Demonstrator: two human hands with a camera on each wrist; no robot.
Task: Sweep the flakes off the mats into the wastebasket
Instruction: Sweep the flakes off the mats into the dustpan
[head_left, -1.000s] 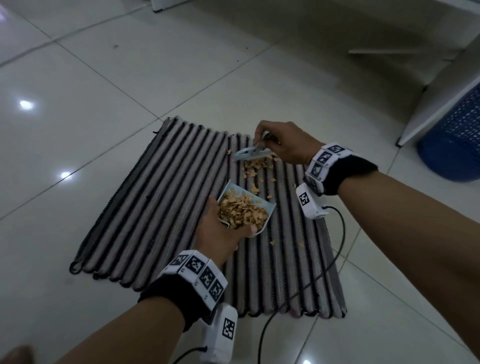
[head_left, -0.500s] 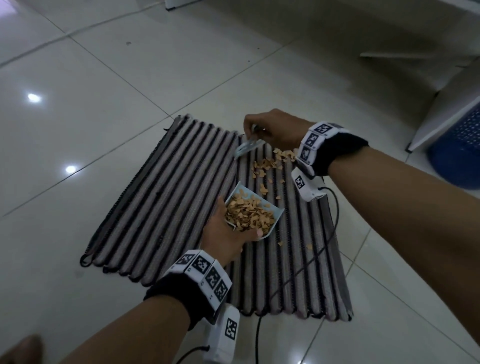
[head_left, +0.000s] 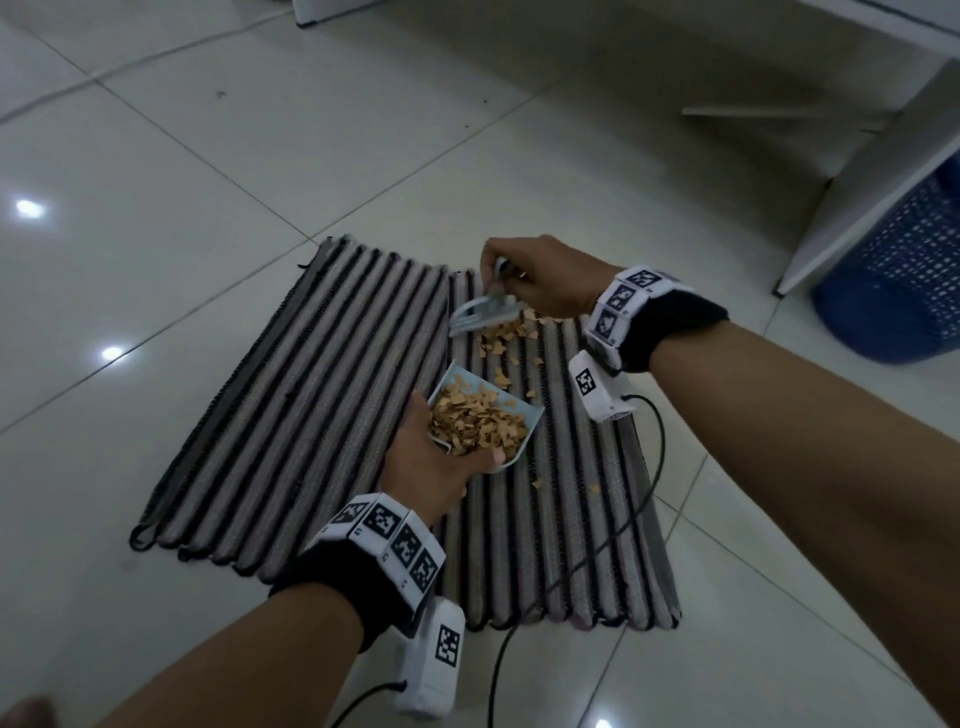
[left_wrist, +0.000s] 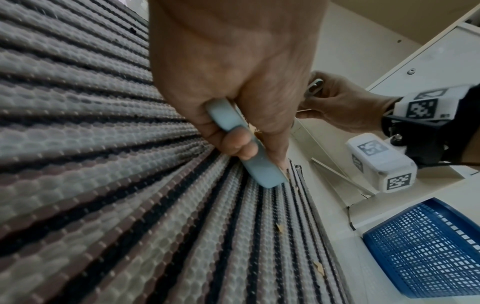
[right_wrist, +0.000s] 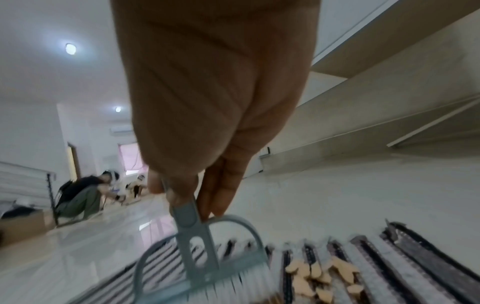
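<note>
**Inspector:** Left hand (head_left: 434, 457), condition of the fingers?

**Assessor:** Curled tight round the handle of a pale blue dustpan (head_left: 511, 402). In the left wrist view the fingers (left_wrist: 235, 144) wrap under the handle and the thumb lies along its top. No gap between fingers and handle.

**Inspector:** Contents and position of the dustpan?

**Assessor:** Heaped with tan flakes (head_left: 475, 421). It sits on the striped mats (head_left: 291, 415), near the middle, its open edge facing away from the person.

**Inspector:** Right hand (head_left: 540, 278)?

**Assessor:** Closed on the thin handle of a small grey brush (head_left: 480, 314). In the right wrist view the thumb and fingertips (right_wrist: 176, 191) pinch the handle near its top; two further fingers lie straight down behind it. The bristles meet the mat surface at the far end.

**Inspector:** Loose material remaining?

**Assessor:** A scatter of flakes on the mat (head_left: 511, 332), just beside the brush and between it and the dustpan. A few single flakes lie near the right edge of the mat.

**Inspector:** Wastebasket?

**Assessor:** A blue mesh wastebasket (head_left: 898, 280) stands on the tiled floor (head_left: 156, 182), well apart from the mats, to the right, partly behind a white panel (head_left: 872, 171).
</note>
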